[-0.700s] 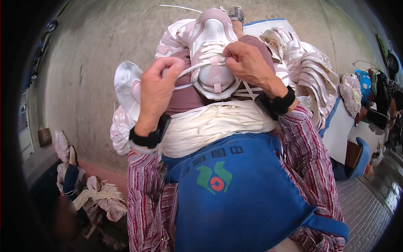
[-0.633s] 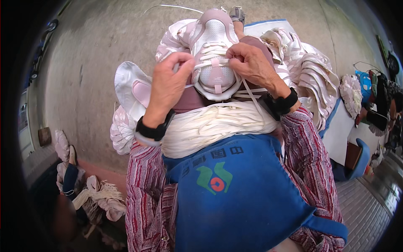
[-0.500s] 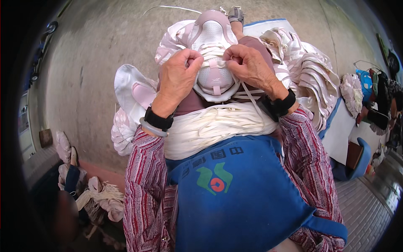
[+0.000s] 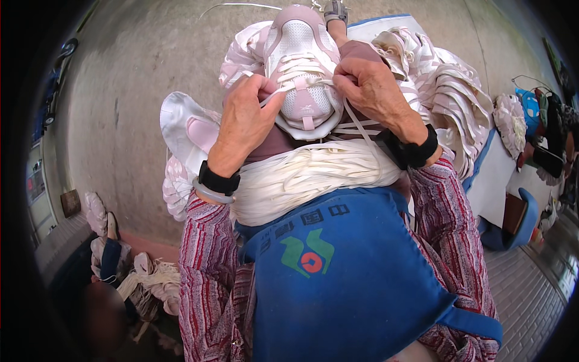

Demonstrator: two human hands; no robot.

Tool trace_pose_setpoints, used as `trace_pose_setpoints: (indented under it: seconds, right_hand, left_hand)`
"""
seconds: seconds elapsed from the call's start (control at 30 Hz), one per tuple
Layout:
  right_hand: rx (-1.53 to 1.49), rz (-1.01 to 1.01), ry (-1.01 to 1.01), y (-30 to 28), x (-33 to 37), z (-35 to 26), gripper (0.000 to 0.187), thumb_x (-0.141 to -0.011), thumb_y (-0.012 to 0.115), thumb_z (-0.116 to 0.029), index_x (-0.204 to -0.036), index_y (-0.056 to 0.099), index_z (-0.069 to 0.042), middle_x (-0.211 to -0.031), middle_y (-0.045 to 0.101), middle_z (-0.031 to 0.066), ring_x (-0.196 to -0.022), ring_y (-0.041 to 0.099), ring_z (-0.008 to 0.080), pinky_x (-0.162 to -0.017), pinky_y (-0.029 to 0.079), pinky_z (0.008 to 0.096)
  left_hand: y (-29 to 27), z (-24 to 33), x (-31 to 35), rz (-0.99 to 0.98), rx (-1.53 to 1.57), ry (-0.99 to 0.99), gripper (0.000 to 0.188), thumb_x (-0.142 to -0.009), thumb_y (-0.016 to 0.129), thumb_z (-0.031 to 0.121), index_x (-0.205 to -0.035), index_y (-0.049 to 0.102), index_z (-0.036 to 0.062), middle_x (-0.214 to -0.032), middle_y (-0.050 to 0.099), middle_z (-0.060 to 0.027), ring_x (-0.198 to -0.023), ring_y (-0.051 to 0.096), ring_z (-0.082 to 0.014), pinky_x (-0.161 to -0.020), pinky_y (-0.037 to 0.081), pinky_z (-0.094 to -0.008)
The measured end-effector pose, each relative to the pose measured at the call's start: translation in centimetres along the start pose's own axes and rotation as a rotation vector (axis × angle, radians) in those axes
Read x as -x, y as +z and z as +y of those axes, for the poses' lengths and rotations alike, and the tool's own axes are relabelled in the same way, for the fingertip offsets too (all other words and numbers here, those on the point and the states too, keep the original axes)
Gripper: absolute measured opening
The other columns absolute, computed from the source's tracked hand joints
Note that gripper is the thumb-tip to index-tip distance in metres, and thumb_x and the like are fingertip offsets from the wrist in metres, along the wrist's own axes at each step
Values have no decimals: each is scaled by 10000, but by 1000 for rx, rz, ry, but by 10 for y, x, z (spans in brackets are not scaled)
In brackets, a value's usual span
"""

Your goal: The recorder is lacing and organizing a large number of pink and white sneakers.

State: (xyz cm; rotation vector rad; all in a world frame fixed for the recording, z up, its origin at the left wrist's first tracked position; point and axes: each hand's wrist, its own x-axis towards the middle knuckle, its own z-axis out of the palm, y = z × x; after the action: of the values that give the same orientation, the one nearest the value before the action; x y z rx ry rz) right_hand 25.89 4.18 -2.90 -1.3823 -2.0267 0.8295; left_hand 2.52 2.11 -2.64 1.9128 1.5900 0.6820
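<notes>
In front of me, a pink-and-white shoe upper (image 4: 309, 107) stands with its toe pointing away and its tongue toward me. White shoelace (image 4: 300, 67) crosses its front in several rows. At the left edge of the opening, my left hand (image 4: 247, 117) is closed, thumb and finger pinching one stretch of lace. On the other side my right hand (image 4: 381, 93) pinches another stretch, its fingers curled. A loose lace tail (image 4: 359, 123) hangs from near the right hand toward a thick bundle of white laces (image 4: 307, 181) across my lap.
More pink-and-white uppers are stacked at the right (image 4: 455, 102), beside a white board with a blue edge (image 4: 386, 25). A single upper (image 4: 184, 123) lies left of my left arm. A blue apron (image 4: 338, 271) covers my lap. Another person's lace-filled lap (image 4: 160, 280) shows at lower left.
My hands have moved farther apart, the left down and leftward, the right to the right. Lace now stretches from each hand to the upper, and the upper has shifted slightly left.
</notes>
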Motion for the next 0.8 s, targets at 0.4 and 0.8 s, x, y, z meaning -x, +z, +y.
trace_pose_setpoints:
  seconds: [0.4,0.8]
  right_hand:
    - [121,-37,-26,-7,5,-15,165,-841,604,-138,-922,656,-5,-769,640,167,-663,610,311,-625,478,361]
    - [322,-48,-106,26,-14,-16,115,-809,571,-131,-788,586,-19,-653,618,198,-648,631,388,-563,488,476]
  left_hand:
    - [-23,8,-1,-104,45,-180,139,-830,603,122,-884,630,-3,-703,645,-113,-628,618,-203,-610,485,-329]
    - [-21,-5,-3,-84,21,24,106,-809,625,78,-897,637,21,-673,592,-58,-609,545,-116,-574,447,-269]
